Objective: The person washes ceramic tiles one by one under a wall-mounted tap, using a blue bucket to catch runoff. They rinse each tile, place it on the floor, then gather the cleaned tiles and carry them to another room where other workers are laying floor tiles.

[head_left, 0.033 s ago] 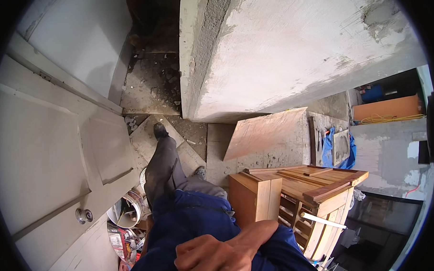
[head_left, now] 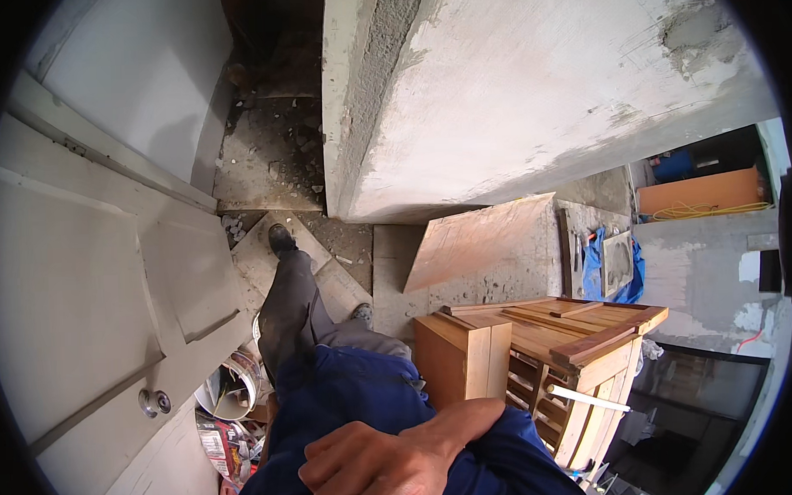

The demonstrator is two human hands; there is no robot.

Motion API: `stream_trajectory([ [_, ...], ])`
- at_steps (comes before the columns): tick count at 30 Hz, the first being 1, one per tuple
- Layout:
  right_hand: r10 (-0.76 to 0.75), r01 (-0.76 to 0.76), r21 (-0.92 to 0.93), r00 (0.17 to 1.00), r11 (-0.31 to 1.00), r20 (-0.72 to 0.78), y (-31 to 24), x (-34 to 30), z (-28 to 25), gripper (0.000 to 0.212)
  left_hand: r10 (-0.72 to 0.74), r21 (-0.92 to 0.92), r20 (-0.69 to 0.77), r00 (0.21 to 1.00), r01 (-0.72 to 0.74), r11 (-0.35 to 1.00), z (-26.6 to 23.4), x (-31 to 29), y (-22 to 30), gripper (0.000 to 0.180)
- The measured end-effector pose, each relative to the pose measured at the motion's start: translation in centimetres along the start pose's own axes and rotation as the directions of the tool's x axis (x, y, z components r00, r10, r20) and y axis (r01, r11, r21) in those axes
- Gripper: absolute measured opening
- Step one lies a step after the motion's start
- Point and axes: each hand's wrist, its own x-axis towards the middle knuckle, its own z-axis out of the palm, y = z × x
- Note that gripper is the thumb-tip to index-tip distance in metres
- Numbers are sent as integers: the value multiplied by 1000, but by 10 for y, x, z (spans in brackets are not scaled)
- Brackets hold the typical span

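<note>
My right hand (head_left: 373, 466) is held close before my torso, low in the picture, with its forearm coming in from the right. Its fingers are curled in, knuckles up. Whatever they may hold is hidden beneath the hand. Behind the hand is my dark blue top (head_left: 349, 393). My left hand is out of view. To the right of the hand stands a stack of wooden furniture: a plain box-like drawer (head_left: 452, 359) beside a slatted wooden piece (head_left: 573, 329) with a darker edge.
On the left is a panelled door (head_left: 109, 284) with a round knob (head_left: 154, 401). A white bucket (head_left: 231, 388) and packages (head_left: 224, 445) lie by it. A plywood sheet (head_left: 483, 236) leans near the plastered wall (head_left: 530, 94). Rubble (head_left: 275, 156) covers the doorway floor beyond my boot (head_left: 281, 239).
My right hand has shifted slightly to the left, its fingers still curled. The whole scene has slid a little to the left in the picture.
</note>
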Motion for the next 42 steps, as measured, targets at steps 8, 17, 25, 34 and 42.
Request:
stream_trajectory([
  [8, 685, -668, 158, 721, 728, -106, 154, 16, -157, 31, 16, 251, -108, 994, 12, 968, -108, 138, 123, 22],
  [17, 577, -893, -445, 330, -65, -747, 257, 42, -256, 28, 122, 193, -179, 976, -87, 977, -294, 287, 212, 23],
  [25, 534, -954, -299, 237, -32, -812, 268, 97, -332, 29, 635, 29, 149, 758, -646, 763, -320, 413, 437, 26],
  [34, 345, -998, -15, 37, 66, -938, 281, 92, -419, 31, 683, 194, 11, 730, -672, 715, -371, 513, 536, 19],
  [42, 182, -977, 164, -138, 134, -974, 276, 81, -437, 26, 580, 134, -145, 802, -565, 814, -421, 559, 635, 33],
])
